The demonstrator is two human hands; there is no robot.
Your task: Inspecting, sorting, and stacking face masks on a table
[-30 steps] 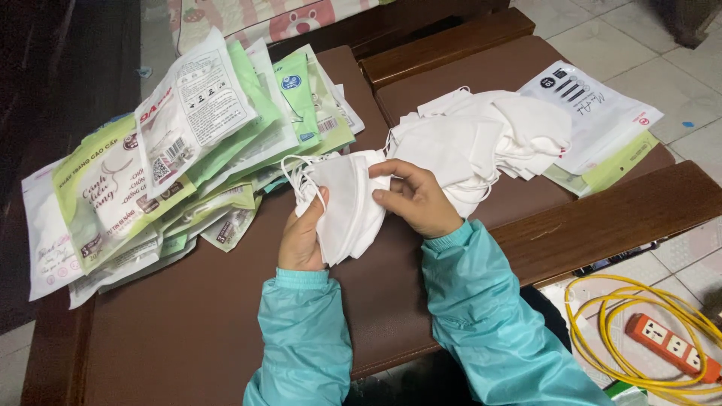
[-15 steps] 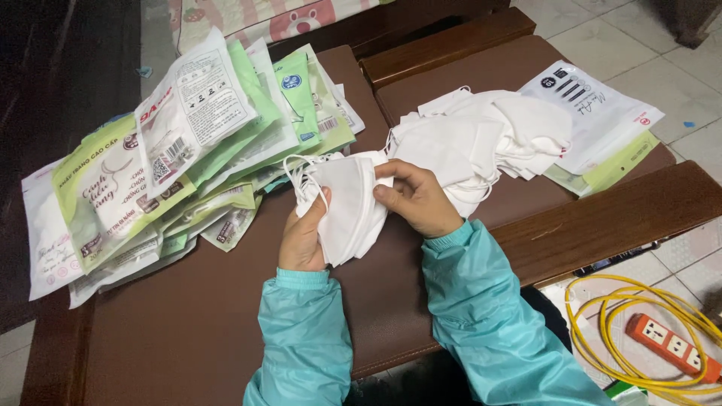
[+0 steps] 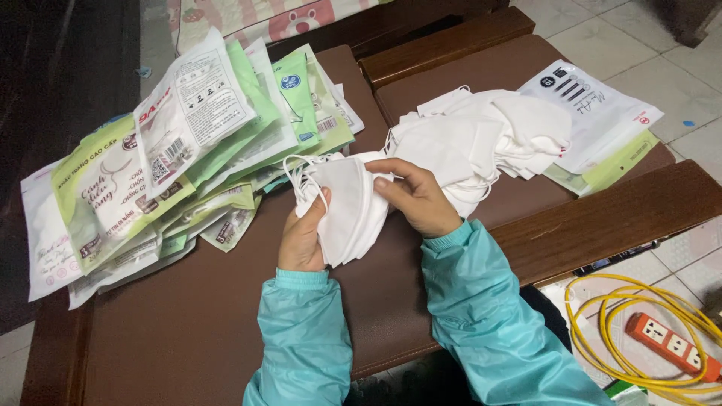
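A small stack of folded white masks is pinched between the fingers of the right hand and cupped by the left hand, above the brown worktop. The edges should be kept aligned, the ear loops untangled. The masks look soft, thin, creased.

Single head-worn view, looking steeply down from above the person's own forearms. Faces forward over the brown table, close range. Left hand and right hand sit just left of frame centre. Packet pile fills upper left; tiled floor with yellow cable shows along the right edge. No second view to overlap.
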